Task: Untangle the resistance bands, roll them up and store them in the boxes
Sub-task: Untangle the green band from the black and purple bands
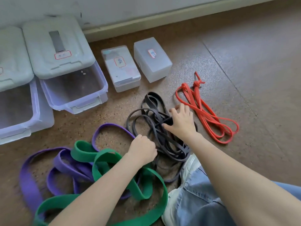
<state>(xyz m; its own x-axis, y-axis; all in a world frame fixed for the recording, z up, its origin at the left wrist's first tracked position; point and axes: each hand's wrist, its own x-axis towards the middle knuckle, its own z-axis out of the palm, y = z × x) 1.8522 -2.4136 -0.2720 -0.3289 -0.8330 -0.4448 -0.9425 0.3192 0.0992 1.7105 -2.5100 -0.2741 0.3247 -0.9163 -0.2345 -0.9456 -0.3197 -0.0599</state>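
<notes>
A tangle of thin black bands point(152, 110) lies on the floor in the middle. My right hand point(180, 121) grips a bunch of black strands near the top of the tangle. My left hand point(143, 150) is curled into a fist at the tangle's lower left edge, gripping black strands. Wide green bands point(143, 181) and purple bands point(29, 185) lie knotted together at the lower left. A thin red band point(206, 111), knotted at its far end, lies to the right.
Two large clear bins point(73, 88) with grey lids slid back stand at the left. Two small closed clear boxes point(121, 67) point(152, 59) with labels sit behind the bands. A wall skirting runs along the back. My knee in jeans point(200, 198) is at the lower right.
</notes>
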